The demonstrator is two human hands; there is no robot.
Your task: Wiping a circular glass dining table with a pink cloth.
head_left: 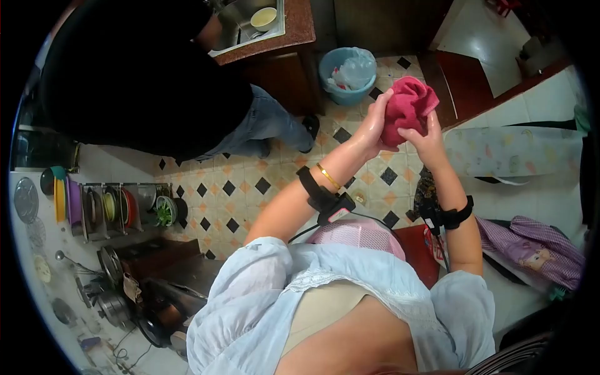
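A crumpled pinkish-red cloth point(409, 107) is held up in front of me, above the tiled floor. My left hand point(373, 128) grips it from the left side, fingers partly hidden behind the fabric. From the right, my right hand point(428, 142) holds the same cloth, its thumb pressed on the front. Both forearms reach forward, each with a black strapped device, and a gold bracelet circles my left forearm.
A blue bucket point(347, 76) with plastic bags stands beyond my hands. At the left, a person in black point(144, 81) works by a sink point(236, 39) holding a pale bowl point(264, 19). A dish rack point(119, 209) and pots point(115, 306) line the left; fabrics point(531, 250) hang right.
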